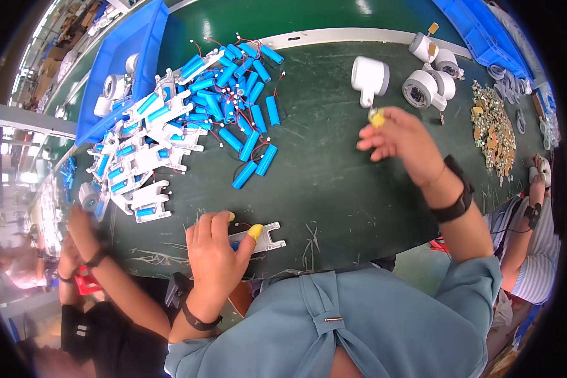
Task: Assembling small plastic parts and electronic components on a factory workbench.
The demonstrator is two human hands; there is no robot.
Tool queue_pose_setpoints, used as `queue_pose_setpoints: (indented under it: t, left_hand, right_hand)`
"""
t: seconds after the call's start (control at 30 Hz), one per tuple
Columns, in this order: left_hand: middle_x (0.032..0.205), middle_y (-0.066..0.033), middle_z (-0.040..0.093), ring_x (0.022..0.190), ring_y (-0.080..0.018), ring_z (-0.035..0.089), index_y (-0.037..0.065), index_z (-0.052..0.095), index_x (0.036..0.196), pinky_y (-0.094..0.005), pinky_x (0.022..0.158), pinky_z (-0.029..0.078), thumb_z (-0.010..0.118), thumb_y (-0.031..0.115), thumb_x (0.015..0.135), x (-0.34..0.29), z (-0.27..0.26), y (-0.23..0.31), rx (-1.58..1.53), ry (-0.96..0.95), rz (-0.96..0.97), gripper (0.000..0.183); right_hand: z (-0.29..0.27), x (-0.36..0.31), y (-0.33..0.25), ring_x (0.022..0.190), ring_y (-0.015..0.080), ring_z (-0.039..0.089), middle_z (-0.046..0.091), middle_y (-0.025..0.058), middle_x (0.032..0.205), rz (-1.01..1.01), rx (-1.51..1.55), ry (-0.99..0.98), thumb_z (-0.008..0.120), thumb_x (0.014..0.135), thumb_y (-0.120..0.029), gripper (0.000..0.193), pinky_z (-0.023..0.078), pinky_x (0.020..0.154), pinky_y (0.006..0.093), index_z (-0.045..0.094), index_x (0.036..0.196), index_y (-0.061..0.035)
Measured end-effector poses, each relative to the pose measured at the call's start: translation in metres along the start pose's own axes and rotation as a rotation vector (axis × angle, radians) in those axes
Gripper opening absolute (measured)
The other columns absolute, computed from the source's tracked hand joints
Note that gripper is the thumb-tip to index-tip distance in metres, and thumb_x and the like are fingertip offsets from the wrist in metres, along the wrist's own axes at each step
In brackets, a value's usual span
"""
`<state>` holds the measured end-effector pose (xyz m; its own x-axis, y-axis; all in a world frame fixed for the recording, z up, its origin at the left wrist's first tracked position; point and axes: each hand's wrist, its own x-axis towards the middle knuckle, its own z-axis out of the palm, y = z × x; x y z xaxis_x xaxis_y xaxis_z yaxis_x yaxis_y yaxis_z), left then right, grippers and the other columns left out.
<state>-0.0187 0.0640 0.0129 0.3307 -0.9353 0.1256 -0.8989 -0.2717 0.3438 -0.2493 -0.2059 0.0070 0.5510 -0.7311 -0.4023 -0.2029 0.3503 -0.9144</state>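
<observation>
My left hand, with yellow finger covers, is closed around a white plastic casing near the table's front edge. A blue cylindrical battery cell shows inside the casing, partly hidden by my fingers. Out to the right, my right hand pinches the narrow stem end of a white round housing; a yellow cover is on one fingertip. The exact grip point is small and hard to make out. Loose blue battery cells with thin wires lie heaped beyond my left hand, beside a pile of white casings holding cells.
Several more white round housings stand at the back right, next to a heap of small circuit boards. Blue bins stand at the far left and far right. Co-workers' arms reach in at both sides.
</observation>
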Motion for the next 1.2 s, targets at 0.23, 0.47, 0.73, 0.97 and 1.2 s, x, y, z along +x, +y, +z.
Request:
queue_pose_setpoints:
  t: [0.23, 0.47, 0.73, 0.97, 1.2]
  left_hand:
    - [0.086, -0.0081, 0.065, 0.079, -0.0273, 0.061, 0.003, 0.063, 0.098, -0.0386, 0.079, 0.043, 0.071, 0.008, 0.076, 0.000, 0.012, 0.008, -0.141, -0.039, 0.089, 0.024]
    - [0.085, -0.0080, 0.067, 0.082, -0.0254, 0.061, 0.003, 0.065, 0.096, -0.0352, 0.079, 0.048, 0.070, 0.000, 0.076, 0.007, 0.025, 0.025, -0.364, -0.083, 0.033, 0.021]
    - [0.089, -0.0080, 0.070, 0.085, -0.0224, 0.062, 0.003, 0.067, 0.098, -0.0328, 0.081, 0.048, 0.069, -0.003, 0.077, 0.014, 0.030, 0.039, -0.596, -0.158, -0.054, 0.022]
    - [0.093, -0.0078, 0.070, 0.084, -0.0222, 0.062, 0.004, 0.067, 0.100, -0.0332, 0.083, 0.046, 0.067, -0.004, 0.077, 0.019, 0.034, 0.038, -0.536, -0.085, 0.181, 0.024]
    - [0.089, -0.0073, 0.068, 0.084, -0.0241, 0.061, 0.004, 0.066, 0.097, -0.0331, 0.082, 0.046, 0.068, -0.004, 0.076, 0.028, 0.029, 0.036, -0.642, -0.241, 0.040, 0.023]
  right_hand:
    - [0.048, -0.053, 0.033, 0.074, 0.0145, 0.066, 0.063, 0.0060, 0.087, 0.177, 0.140, -0.271, 0.049, 0.102, -0.019, 0.020, 0.053, 0.062, 0.0243, 0.057, 0.108, -0.0023]
    - [0.077, -0.076, 0.058, 0.083, 0.0125, 0.065, 0.062, 0.0055, 0.095, 0.181, 0.275, -0.396, 0.045, 0.105, -0.020, 0.022, 0.053, 0.071, 0.0255, 0.055, 0.112, -0.0013]
    - [0.081, -0.080, 0.063, 0.079, 0.0127, 0.065, 0.064, 0.0069, 0.094, 0.151, 0.224, -0.364, 0.045, 0.103, -0.015, 0.021, 0.054, 0.067, 0.0254, 0.054, 0.113, 0.0012]
    - [0.083, -0.084, 0.068, 0.077, 0.0115, 0.065, 0.065, 0.0071, 0.093, -0.034, 0.009, -0.397, 0.042, 0.104, -0.012, 0.020, 0.054, 0.065, 0.0250, 0.054, 0.112, 0.0023]
    - [0.082, -0.085, 0.060, 0.073, 0.0092, 0.064, 0.064, 0.0047, 0.087, 0.013, -0.033, -0.419, 0.042, 0.102, -0.010, 0.017, 0.053, 0.061, 0.0232, 0.055, 0.106, 0.0007]
